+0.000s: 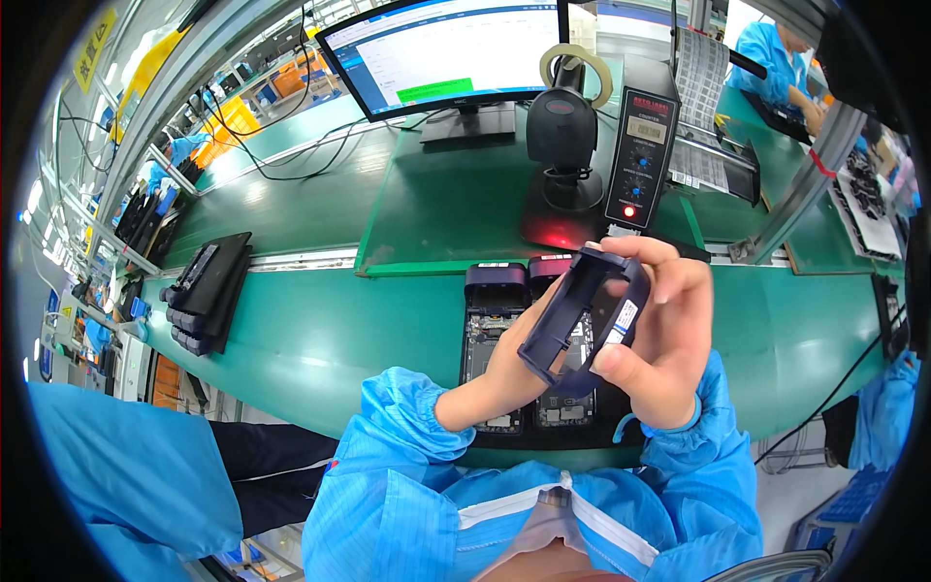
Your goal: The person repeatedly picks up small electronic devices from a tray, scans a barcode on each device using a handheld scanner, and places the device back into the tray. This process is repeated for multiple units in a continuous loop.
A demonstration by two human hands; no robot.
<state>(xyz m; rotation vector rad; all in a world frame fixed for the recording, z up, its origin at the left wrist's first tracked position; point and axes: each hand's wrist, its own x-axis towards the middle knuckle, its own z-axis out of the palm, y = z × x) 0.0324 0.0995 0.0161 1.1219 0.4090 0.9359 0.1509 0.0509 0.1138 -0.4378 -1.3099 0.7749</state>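
In front of my chest I hold up a dark purple, hollow plastic housing [553, 325] with rounded ends and a white label on its side. My right hand [669, 335] grips its right end, thumb at the lower edge and fingers curled over the top. My left hand [512, 367] supports it from the left; its fingertips are hidden behind the housing. Below the hands lie opened devices with bare circuit boards [480, 344] on a black mat [611, 427]. Purple-black end pieces [497, 283] stand at their far ends.
A stack of black flat pieces [211, 291] lies at the left of the green bench [301, 330]. Farther back stand a monitor [446, 48], a barcode scanner on a stand [562, 145], a tape roll [601, 73] and a label dispenser [642, 145]. A co-worker in blue [136, 466] is close at left.
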